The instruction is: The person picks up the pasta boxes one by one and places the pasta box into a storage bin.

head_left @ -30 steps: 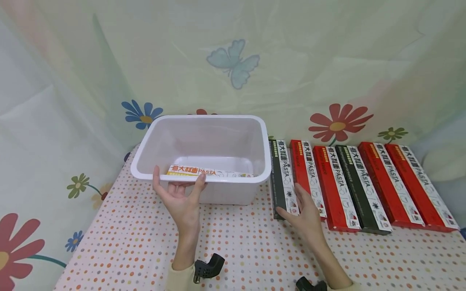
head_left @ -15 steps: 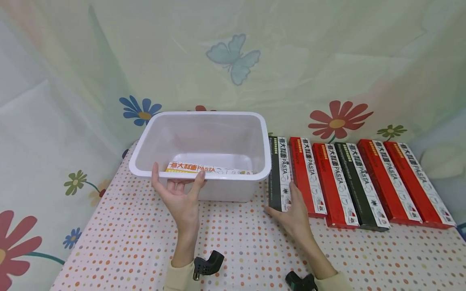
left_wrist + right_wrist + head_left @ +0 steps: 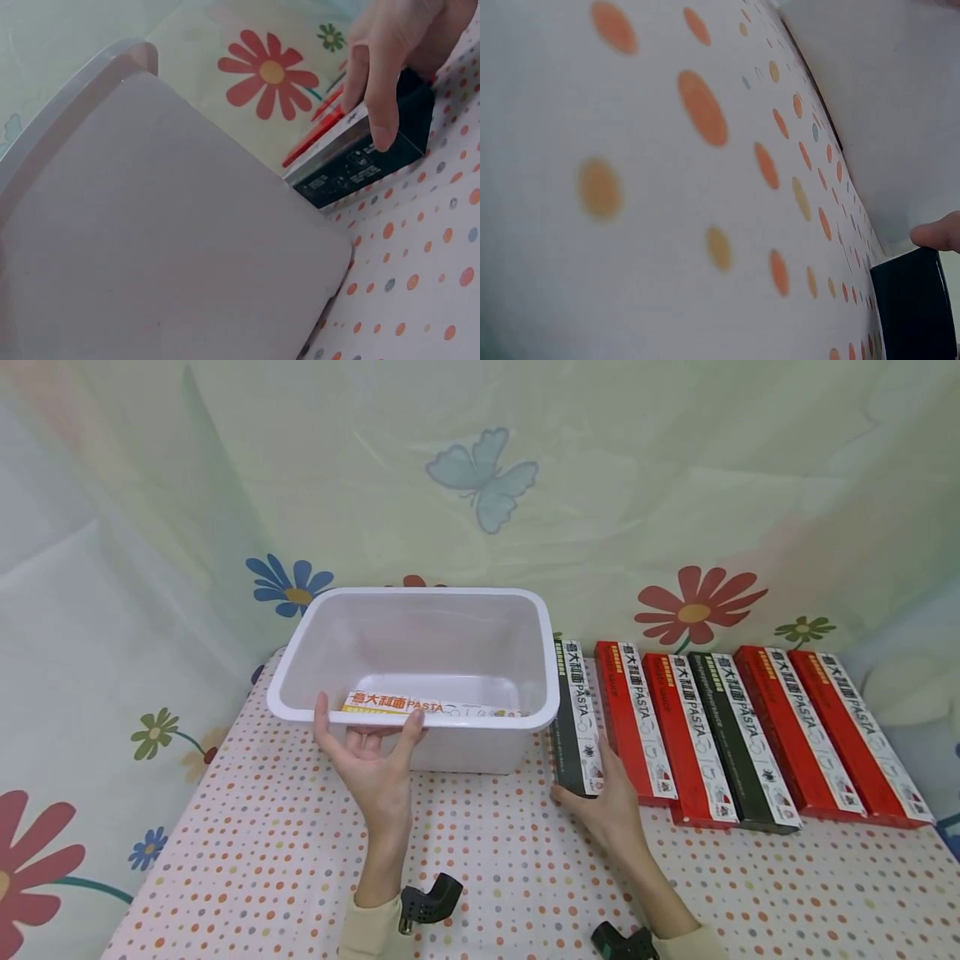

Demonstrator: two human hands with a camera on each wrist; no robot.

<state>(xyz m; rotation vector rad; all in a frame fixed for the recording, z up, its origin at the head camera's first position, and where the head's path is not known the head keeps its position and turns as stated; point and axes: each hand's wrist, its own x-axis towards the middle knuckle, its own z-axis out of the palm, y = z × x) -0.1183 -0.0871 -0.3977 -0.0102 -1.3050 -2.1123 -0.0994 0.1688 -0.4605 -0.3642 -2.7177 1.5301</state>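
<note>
My left hand [image 3: 375, 772] holds the front rim of a white plastic tub [image 3: 461, 752], fingers beneath the lip. Inside the tub lies a pasta box [image 3: 405, 702] with a white and yellow face, partly hidden by the rim. Just right of the tub, my right hand [image 3: 611, 802] grips the near end of a black pasta box [image 3: 570, 752], thumb on its left side and fingers on its right. In the left wrist view the black box [image 3: 367, 169] looks tilted. The right wrist view catches a fingertip [image 3: 939, 232] on the black box [image 3: 915, 307].
Right of the held box, several more pasta boxes lie in a row: a red box [image 3: 637, 727], another red box [image 3: 686, 743], a black box [image 3: 738, 743] and further red ones. The dotted tablecloth [image 3: 480, 835] covers the table. A flowered curtain [image 3: 600, 510] hangs behind.
My right hand has moved slightly left and taken a grip on the black box, whose near end has shifted left, away from the red one. My left hand stays on the tub's rim.
</note>
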